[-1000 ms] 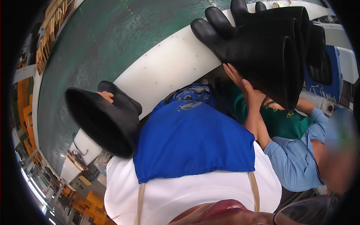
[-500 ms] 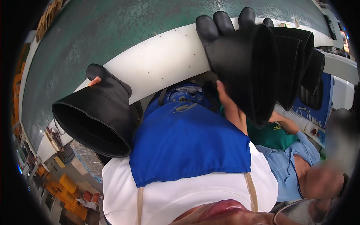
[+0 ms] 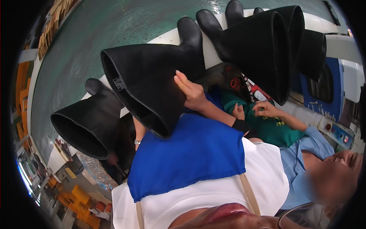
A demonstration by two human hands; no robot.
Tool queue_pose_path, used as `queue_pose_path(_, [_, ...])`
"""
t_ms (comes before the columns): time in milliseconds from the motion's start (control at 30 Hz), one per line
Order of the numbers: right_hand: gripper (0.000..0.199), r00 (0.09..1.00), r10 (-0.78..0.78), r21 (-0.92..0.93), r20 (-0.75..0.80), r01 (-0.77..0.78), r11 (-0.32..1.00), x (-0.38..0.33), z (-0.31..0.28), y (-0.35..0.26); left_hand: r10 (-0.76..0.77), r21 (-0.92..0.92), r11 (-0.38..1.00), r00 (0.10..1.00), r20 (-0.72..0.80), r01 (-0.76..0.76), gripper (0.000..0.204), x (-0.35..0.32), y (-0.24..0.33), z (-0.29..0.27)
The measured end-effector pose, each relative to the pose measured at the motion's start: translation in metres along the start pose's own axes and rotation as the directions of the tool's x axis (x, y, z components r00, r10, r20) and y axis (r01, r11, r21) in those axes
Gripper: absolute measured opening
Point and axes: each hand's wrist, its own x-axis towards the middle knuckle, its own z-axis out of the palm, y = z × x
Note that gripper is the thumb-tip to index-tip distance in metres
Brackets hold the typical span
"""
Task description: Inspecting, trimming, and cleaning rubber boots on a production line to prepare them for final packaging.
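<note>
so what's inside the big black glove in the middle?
The middle glove opens toward the camera: only a dark, hollow cuff shows, nothing visible in it. The right hand rests on its outer side. The fingers' interior is hidden. The left hand is covered by the lower glove.

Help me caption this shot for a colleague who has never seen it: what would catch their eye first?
Big black rubber gloves dominate, cuffs gaping toward the camera: one at centre under the right hand, another at lower left, more stacked at upper right. Below them a bright blue apron lies over white clothing. At right a co-worker in a green top has both hands at the chest.
</note>
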Motion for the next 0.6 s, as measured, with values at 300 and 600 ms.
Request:
queue_pose_path(300, [0.061,0.992,0.022,0.13,-0.123,-0.006,0.992,0.009,0.015,-0.015,0.318,-0.273,0.948,0.483,0.816,-0.163,0.058,0.096,0.041,0.068])
queue_pose_path(600, [0.037,0.695,0.537,0.246,0.478,-0.693,0.677,-0.023,-0.101,0.039,0.473,-0.48,0.877,-0.148,0.869,-0.014,0.077,0.181,0.077,0.175])
